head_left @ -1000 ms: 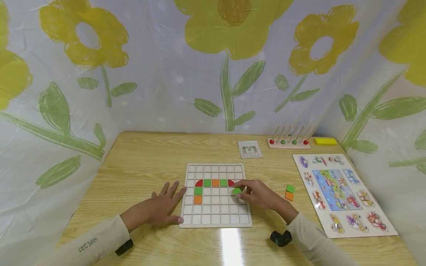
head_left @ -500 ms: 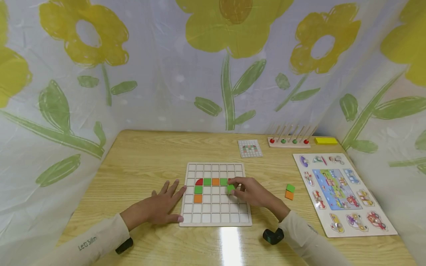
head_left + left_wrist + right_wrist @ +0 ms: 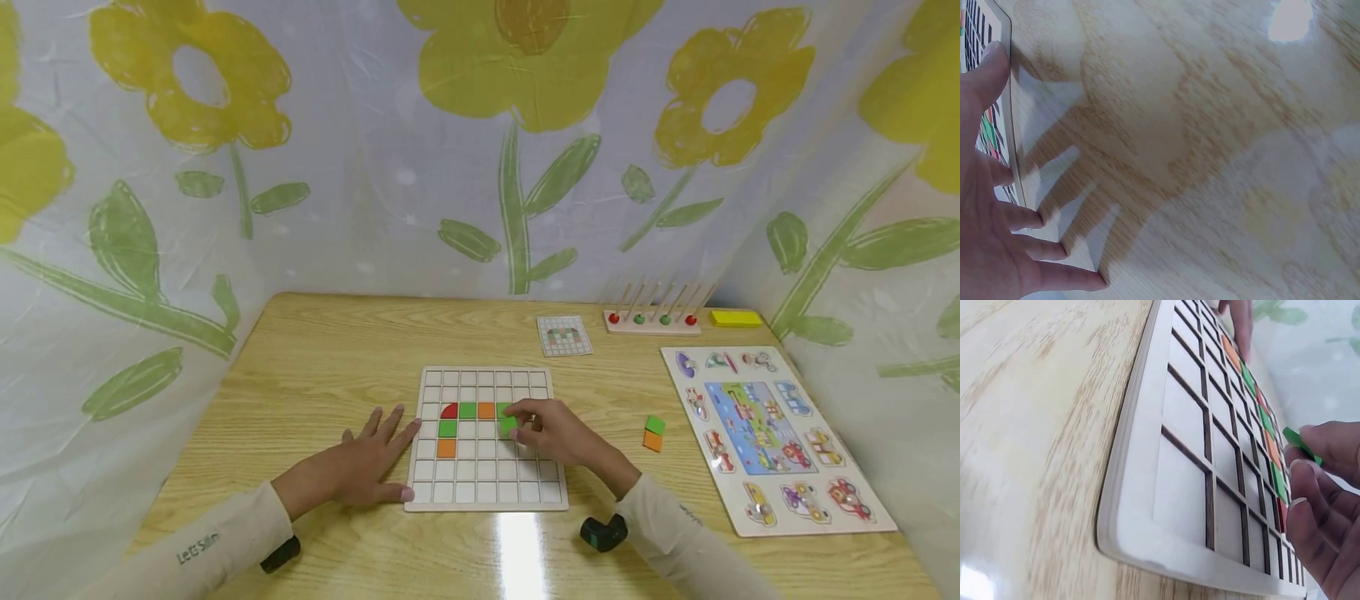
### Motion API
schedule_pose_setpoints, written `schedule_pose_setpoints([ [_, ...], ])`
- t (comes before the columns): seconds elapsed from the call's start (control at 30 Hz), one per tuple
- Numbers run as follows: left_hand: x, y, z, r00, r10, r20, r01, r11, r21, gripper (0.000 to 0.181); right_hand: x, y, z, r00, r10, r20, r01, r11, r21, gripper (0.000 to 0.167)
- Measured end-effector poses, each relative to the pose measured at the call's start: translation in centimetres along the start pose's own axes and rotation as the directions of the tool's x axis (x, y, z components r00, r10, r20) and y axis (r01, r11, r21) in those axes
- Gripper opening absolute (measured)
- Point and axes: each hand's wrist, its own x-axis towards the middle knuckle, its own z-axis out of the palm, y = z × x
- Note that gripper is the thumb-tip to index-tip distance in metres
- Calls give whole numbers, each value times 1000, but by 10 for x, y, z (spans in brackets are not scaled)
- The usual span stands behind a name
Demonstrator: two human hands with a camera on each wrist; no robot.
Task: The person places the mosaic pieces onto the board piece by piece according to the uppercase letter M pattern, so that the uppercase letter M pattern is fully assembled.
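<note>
A wooden grid board (image 3: 486,507) lies on the table, with red, green and orange tiles set in a row and down one column at its left. My right hand (image 3: 555,432) pinches a green square tile (image 3: 507,426) between thumb and fingers over the board's right half. In the right wrist view that green tile (image 3: 1302,446) is tilted, held above the board. The red tile at the row's right end (image 3: 1282,514) is hidden by my hand in the head view. My left hand (image 3: 367,465) lies spread at the board's left edge, its thumb and a fingertip touching the frame.
Right of the board lie a loose green tile (image 3: 655,424) and an orange tile (image 3: 653,441). Beyond stands a picture knob puzzle (image 3: 776,442). At the back are a pattern card (image 3: 564,336), a peg rack with beads (image 3: 652,323) and a yellow block (image 3: 735,318).
My right hand has moved left across the board with the green tile, from the right-hand columns towards the middle. The left hand has stayed in place.
</note>
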Motion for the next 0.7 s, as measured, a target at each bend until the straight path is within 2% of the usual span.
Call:
schedule_pose_setpoints([
  [0.43,1,0,0,1000,2,-9,-2,1000,-10,100,7,-3,9,998,57,11,-57,997,60,29],
  [0.7,-1,1,-1,1000,5,-6,-6,1000,-8,100,12,-4,15,998,64,-3,-64,997,44,26],
])
